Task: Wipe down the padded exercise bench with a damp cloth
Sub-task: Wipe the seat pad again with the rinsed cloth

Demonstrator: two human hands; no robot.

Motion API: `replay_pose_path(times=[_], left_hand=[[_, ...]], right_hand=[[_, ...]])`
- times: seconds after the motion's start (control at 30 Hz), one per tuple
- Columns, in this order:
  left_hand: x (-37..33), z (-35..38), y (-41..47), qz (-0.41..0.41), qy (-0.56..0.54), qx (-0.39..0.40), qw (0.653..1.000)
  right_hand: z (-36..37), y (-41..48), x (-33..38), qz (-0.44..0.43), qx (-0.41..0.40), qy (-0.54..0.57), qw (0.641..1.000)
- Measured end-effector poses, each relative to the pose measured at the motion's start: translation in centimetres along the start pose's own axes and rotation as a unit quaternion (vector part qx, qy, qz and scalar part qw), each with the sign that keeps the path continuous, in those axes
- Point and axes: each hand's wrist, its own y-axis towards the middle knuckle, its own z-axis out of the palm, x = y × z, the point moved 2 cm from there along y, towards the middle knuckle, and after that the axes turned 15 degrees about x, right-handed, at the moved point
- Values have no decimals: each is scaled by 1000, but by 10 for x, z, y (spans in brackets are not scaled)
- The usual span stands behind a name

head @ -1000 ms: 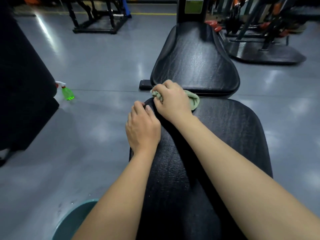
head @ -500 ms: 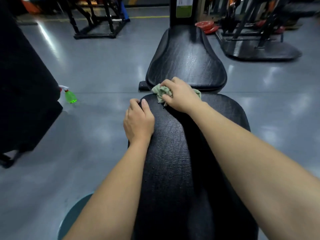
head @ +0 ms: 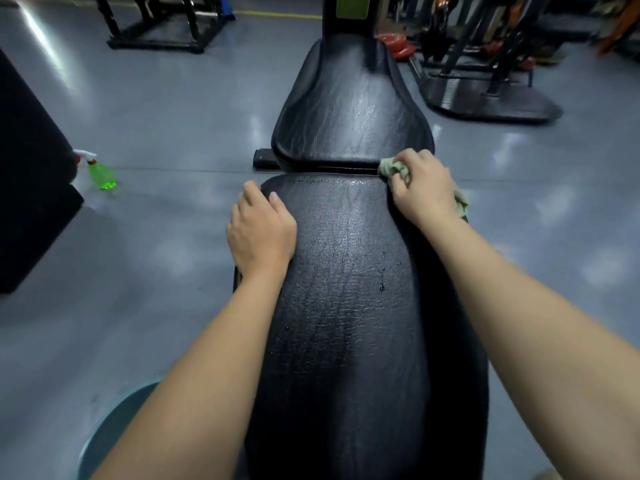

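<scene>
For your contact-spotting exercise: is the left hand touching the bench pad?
Touching. Head view: the left hand holds the bench pad at its left edge.

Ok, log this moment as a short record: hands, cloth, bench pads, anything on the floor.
right hand: grips cloth at near pad's far right corner, by the gap to the far pad
left hand: grips near pad's left edge, thumb on top
near pad: wet sheen at far end, drops mid-surface
far pad: no hand on it
floor: spray bottle at left; basin rim at lower left
</scene>
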Motion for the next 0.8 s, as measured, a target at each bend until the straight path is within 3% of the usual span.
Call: replay_pose_path(times=[0.23,0.53,0.67,0.8], left_hand=[[-1,1,-1,7,13,-15,1000],[4,-2,-2,-2,-85,-32,996],[4,-2,0,0,-87,-35,996],[12,-2,1,-14,-125,-41,991]], right_hand=[[17,4,41,19,-28,-59,998],[50,10,111,-77,-78,-19,994],[66,18,159,-144,-28,54,988],[65,29,174,-175,65,55,981]])
